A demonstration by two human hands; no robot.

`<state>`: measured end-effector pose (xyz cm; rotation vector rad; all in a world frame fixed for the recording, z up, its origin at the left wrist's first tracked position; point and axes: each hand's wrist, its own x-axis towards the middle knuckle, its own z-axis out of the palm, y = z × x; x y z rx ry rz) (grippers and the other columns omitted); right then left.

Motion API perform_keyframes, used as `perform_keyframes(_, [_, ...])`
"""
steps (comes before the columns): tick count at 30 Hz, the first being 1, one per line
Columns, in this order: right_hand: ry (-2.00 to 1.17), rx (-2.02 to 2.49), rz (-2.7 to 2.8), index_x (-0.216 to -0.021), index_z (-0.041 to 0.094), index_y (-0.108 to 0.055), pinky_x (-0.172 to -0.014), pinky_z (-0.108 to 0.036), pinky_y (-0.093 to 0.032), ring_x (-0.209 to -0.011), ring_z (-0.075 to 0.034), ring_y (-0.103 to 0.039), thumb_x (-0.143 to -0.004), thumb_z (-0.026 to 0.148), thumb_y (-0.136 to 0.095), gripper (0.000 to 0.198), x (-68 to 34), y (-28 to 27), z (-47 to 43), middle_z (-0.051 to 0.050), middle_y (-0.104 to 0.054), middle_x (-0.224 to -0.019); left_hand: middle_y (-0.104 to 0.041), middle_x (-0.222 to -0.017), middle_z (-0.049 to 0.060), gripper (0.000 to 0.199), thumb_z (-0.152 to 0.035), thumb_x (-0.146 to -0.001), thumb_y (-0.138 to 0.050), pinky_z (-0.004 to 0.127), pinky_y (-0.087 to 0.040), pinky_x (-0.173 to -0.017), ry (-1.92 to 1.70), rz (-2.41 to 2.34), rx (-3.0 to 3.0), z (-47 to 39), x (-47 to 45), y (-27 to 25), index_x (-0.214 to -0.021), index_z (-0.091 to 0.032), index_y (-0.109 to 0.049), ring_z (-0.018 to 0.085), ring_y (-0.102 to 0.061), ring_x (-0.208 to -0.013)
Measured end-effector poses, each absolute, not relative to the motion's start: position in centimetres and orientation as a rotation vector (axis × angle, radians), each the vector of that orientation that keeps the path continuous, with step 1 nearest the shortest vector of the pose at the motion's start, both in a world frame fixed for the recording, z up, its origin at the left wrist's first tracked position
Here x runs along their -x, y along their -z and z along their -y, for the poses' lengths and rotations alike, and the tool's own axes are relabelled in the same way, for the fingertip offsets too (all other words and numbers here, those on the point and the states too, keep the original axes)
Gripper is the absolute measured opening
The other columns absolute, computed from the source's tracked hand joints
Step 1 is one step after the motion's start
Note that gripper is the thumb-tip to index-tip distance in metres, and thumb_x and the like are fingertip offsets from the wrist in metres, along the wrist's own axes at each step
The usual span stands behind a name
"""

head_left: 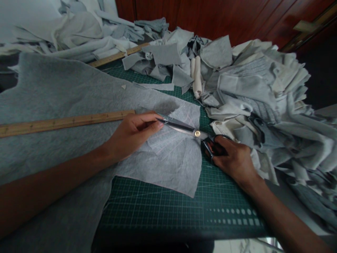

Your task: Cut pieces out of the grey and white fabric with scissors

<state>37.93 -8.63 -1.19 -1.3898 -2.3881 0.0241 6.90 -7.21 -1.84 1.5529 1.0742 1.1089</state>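
Observation:
My right hand (234,158) grips the black handles of a pair of scissors (188,129), whose blades point left over the cloth. At the blade tips, my left hand (137,131) pinches its thumb and fingers together; what lies between them is too small to make out. Small whitish bits cling to the blades near those fingertips. Below the blades lies a lighter grey fabric piece (164,142) with faint pinkish lines. It rests on a large grey cloth (73,91) that spreads across the left side. A wooden ruler (65,122) lies on this cloth, left of my left hand.
Under the cloth is a green cutting mat (158,203) with a printed grid. Fabric scraps (165,54) lie along the back, beside a second wooden ruler (118,56). A tall heap of grey and cream fabric (252,84) fills the right. Behind stands a reddish-brown door (210,15).

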Motion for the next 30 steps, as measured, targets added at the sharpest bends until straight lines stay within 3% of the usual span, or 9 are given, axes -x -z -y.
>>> perform_keyframes(14, [0.058, 1.397, 2.386, -0.070, 0.022, -0.053, -0.049, -0.024, -0.028, -0.046, -0.011, -0.047, -0.080, 0.021, -0.055, 0.011, -37.8, 0.8, 8.7, 0.003, -0.054, -0.056, -0.044, -0.067, -0.003, 0.025, -0.024, -0.095, -0.060, 0.027, -0.026, -0.052, -1.108, -1.112, -1.634, 7.3, -7.0, 1.4, -0.072, -0.017, -0.064, 0.010, -0.037, -0.059])
perform_keyframes(23, [0.075, 1.314, 2.368, -0.075, 0.020, -0.056, -0.048, -0.023, -0.032, -0.047, -0.011, -0.051, -0.078, 0.020, -0.059, 0.004, -37.7, 1.6, 8.5, 0.003, -0.058, -0.058, -0.050, -0.069, -0.003, 0.019, -0.026, -0.094, -0.062, 0.025, -0.029, -0.054, -1.124, -1.091, -1.570, 7.4, -7.2, 1.3, -0.080, -0.017, -0.069, 0.011, -0.040, -0.061])
perform_keyframes(30, [0.100, 1.331, 2.393, -0.076, 0.020, -0.055, -0.050, -0.022, -0.037, -0.050, -0.012, -0.056, -0.078, 0.023, -0.064, 0.010, -38.2, 2.0, 8.4, 0.004, -0.059, -0.060, -0.057, -0.074, -0.002, 0.016, -0.029, -0.093, -0.065, 0.024, -0.034, -0.057, -1.171, -1.107, -1.551, 7.3, -7.1, 1.8, -0.085, -0.018, -0.074, 0.012, -0.045, -0.065])
